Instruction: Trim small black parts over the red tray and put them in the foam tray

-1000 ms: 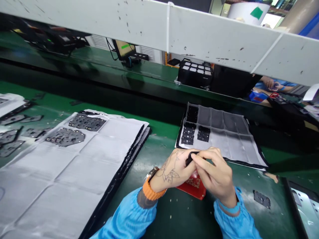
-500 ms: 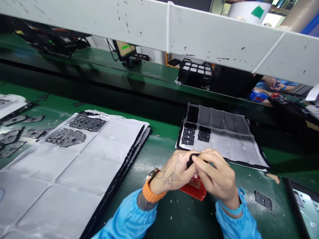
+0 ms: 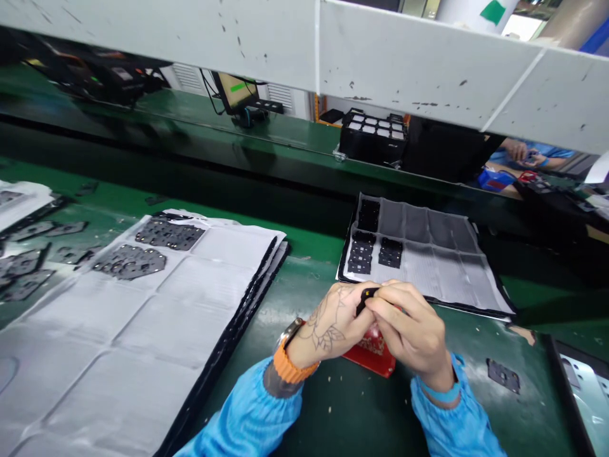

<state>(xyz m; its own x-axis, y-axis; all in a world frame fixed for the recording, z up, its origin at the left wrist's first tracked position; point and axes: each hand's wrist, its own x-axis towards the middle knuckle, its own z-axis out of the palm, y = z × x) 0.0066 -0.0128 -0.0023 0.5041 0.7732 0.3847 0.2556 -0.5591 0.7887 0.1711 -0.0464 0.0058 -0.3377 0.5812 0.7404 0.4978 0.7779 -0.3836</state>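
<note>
My left hand, with an orange watch band at its wrist, is closed on a small thin black plate. A yellow spot shows on the plate's upper face. My right hand meets it from the other side, thumb and fingers pinched on the plate, which they largely cover. Beneath both hands lies a red tray with small pale bits in it, partly hidden. Just beyond the hands is a white pocketed sheet on a black backing, carrying several black perforated plates.
At left lies a stack of larger pocketed sheets with dark plates on top. Loose plates lie further left, and one plate at right. A grey beam crosses overhead. Another person's hands are at far right.
The plate has tilted slightly between my fingers, and a yellow spot now shows on it. My hands have otherwise barely moved; the view has shifted a little.
</note>
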